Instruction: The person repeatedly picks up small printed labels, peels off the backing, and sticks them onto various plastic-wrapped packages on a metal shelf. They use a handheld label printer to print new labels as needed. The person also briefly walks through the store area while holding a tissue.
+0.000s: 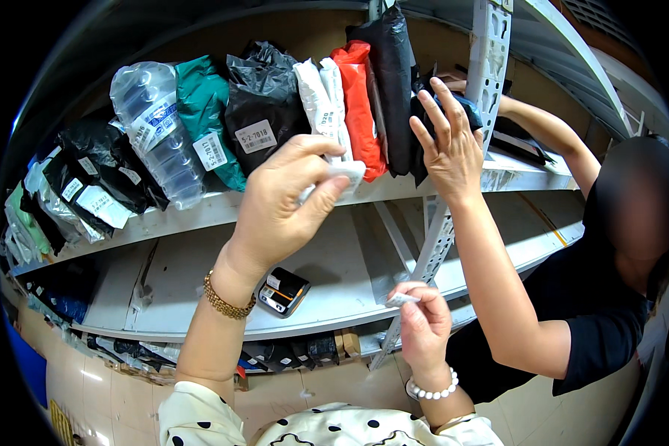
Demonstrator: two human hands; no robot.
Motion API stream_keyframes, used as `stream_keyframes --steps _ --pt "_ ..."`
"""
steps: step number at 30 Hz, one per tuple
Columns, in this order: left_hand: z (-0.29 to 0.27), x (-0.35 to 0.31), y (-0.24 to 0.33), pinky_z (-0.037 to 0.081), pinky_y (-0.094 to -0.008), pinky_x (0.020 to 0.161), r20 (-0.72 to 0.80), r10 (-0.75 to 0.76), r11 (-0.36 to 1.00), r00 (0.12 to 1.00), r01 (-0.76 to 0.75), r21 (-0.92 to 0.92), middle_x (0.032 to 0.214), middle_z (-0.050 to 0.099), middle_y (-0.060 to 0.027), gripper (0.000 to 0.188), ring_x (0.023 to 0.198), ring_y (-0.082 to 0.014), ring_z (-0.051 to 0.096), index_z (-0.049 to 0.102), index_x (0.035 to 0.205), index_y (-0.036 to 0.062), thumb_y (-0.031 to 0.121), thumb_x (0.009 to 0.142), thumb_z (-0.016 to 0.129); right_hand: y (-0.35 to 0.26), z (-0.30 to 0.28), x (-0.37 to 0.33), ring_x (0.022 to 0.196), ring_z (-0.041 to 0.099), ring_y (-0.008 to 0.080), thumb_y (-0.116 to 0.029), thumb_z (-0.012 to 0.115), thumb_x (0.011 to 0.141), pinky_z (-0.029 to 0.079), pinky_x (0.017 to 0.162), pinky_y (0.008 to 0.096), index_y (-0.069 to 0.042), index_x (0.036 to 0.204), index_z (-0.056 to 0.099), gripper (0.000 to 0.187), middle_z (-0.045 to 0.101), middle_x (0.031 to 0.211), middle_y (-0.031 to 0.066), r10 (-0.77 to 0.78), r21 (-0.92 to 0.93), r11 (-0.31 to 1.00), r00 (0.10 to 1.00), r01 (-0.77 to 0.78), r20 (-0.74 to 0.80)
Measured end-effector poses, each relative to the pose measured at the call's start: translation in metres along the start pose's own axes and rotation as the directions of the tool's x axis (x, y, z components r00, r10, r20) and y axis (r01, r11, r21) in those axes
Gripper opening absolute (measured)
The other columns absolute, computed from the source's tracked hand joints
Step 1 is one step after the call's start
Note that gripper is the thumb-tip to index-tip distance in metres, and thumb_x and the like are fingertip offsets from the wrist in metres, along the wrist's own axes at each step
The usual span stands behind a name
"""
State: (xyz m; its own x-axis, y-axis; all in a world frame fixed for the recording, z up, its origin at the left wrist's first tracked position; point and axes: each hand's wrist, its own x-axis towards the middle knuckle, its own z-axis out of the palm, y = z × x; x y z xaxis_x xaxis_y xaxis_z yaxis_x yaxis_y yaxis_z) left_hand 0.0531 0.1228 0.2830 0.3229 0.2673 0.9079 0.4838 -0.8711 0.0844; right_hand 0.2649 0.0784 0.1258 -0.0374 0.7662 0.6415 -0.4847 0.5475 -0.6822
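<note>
My left hand (279,204), with a gold bracelet at the wrist, is raised to the upper shelf. Its thumb and fingers pinch a small white label (354,175) just in front of a white parcel (320,100). Lower down, my right hand (426,327), wearing white beads, holds another small white label (401,299) between thumb and fingers. Beside the white parcel stand a red parcel (360,104) on the right and a black parcel (254,111) bearing a label on the left.
A co-worker's hand (453,149) reaches to a dark parcel (395,89) near the perforated metal post (489,59). A teal parcel (208,111) and clear plastic packaging (156,134) stand further left. On the lower shelf (334,260) lies a small black device (283,292).
</note>
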Motion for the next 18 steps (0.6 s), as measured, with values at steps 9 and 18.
stream_keyframes --steps 9,18 --pt "-0.002 0.008 -0.010 0.050 -0.0347 0.081 0.026 -0.026 0.968 0.999 0.018 0.252 0.120 0.059 -0.0169 0.017 0.098 -0.0306 0.062 0.055 0.078 -0.0051 0.006 0.088 0.062 -0.042 0.067 0.123 0.093 0.059 0.0165 0.006 0.056 0.087 0.049 0.082 0.0298 -0.001 0.125 0.046 0.040 0.058 0.114 0.0149 -0.567 -0.121 0.801 0.808 0.586 0.163" --pt "0.001 0.012 -0.013 0.051 -0.0386 0.083 -0.054 0.026 0.977 0.998 -0.013 0.213 0.112 0.061 -0.0157 0.010 0.096 -0.0322 0.062 0.060 0.082 -0.0053 0.003 0.083 0.064 -0.051 0.114 0.232 0.069 0.061 0.0235 -0.003 0.066 0.079 0.053 0.067 0.0344 -0.003 0.131 0.047 0.056 0.063 0.077 0.0101 -0.624 -0.854 -0.024 0.660 0.520 0.419"
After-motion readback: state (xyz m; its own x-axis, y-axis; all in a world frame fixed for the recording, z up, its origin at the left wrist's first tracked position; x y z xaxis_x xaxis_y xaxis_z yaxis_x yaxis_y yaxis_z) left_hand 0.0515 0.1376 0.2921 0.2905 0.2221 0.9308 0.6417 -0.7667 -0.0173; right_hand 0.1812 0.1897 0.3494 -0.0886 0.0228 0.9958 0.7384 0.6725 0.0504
